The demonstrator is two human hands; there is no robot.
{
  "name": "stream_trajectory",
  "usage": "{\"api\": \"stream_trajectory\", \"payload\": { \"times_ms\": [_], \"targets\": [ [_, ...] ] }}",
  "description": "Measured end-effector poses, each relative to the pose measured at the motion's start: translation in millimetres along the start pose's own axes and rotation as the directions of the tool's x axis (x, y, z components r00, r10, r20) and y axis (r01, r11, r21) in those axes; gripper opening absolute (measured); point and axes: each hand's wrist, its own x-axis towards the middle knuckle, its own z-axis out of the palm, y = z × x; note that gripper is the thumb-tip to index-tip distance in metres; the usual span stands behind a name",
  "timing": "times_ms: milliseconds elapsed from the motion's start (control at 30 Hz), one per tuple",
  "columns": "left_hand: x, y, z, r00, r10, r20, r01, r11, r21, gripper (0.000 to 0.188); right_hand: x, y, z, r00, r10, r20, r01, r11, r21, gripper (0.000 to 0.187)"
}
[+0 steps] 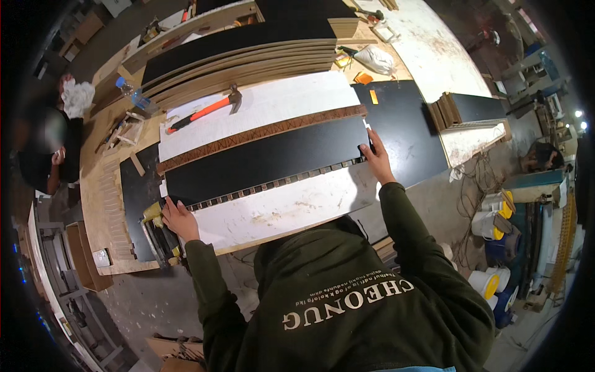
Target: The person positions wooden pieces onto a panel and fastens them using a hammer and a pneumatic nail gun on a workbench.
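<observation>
A long black board (pixel 266 158) lies across the white surface in front of me, a brown patterned strip (pixel 266 137) along its far side and a row of small dark notches along its near side. My left hand (pixel 179 220) is closed at the board's left end, by a small white piece (pixel 163 188). At the opposite end my right hand (pixel 378 158) grips the right edge, thumb towards the top face. Just left of my left hand rests a yellow-and-black nail gun (pixel 155 229). Beyond the strip lies a claw hammer (pixel 207 111) with an orange handle.
Stacked black-faced boards (pixel 242 59) stand at the back. A water bottle (pixel 132 93) is at the far left, a white bag (pixel 375 60) at the back right. More boards (pixel 465 110) sit right. Another person (pixel 49 142) is at the left; buckets (pixel 489 226) stand right.
</observation>
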Motion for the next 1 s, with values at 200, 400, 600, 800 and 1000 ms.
{"api": "stream_trajectory", "payload": {
  "times_ms": [200,400,600,800,1000],
  "targets": [
    [20,-24,7,1.0,-0.006,0.02,0.008,0.995,-0.098,0.025,-1,9,-14,0.992,-0.082,0.091,0.086,0.995,-0.048,0.073],
    [15,-8,20,0.965,-0.122,-0.23,0.127,0.992,0.009,0.024,-14,13,-19,0.998,0.016,0.056,-0.02,0.996,0.087,0.078],
    [19,-8,18,0.972,-0.097,-0.215,0.12,0.988,0.096,0.027,-19,4,-13,1.0,0.018,0.01,-0.019,0.993,0.12,0.076],
    [21,-9,26,0.97,-0.038,-0.24,0.056,0.996,0.065,0.025,-20,-3,-16,0.999,0.037,-0.007,-0.036,0.996,0.084,0.074],
    [26,-29,28,0.962,0.039,-0.27,-0.033,0.999,0.026,0.024,-17,-4,-5,0.999,-0.013,-0.039,0.011,0.999,-0.05,0.071]
  ]
}}
